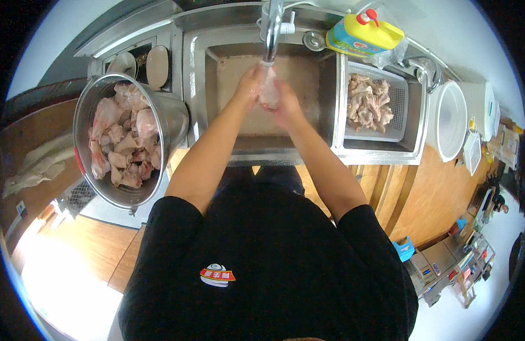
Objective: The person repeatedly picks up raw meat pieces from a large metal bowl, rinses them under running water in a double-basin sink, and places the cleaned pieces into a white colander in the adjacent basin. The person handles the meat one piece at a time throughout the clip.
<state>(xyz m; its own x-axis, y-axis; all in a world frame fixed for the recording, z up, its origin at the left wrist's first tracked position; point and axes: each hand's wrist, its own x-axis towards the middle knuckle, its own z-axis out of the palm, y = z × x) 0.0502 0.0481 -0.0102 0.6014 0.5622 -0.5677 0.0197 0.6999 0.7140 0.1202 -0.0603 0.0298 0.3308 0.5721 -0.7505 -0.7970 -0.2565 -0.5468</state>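
Under the chrome faucet (pixel 272 38), my left hand (pixel 250 85) and my right hand (pixel 289 102) hold a pale pinkish piece of raw meat (pixel 268 91) between them. Running water blurs the piece, so whether bone is in it cannot be told. Both hands are over the large stainless steel sink basin (pixel 245 123), whose bottom looks brownish. On my left stands a tall steel pot (pixel 173 115) holding large raw bones with meat (pixel 126 145). In the smaller basin on the right, a white perforated plastic basket (pixel 399 98) holds a heap of pale meat pieces (pixel 368 102).
A yellow detergent jug (pixel 364 36) with a red cap stands behind the divider, beside a metal drain strainer (pixel 315 41). A second faucet (pixel 435 74) reaches over the right basin. White plastic buckets (pixel 448 121) stand farther right. Two pale dishes (pixel 157 67) lie behind the pot.
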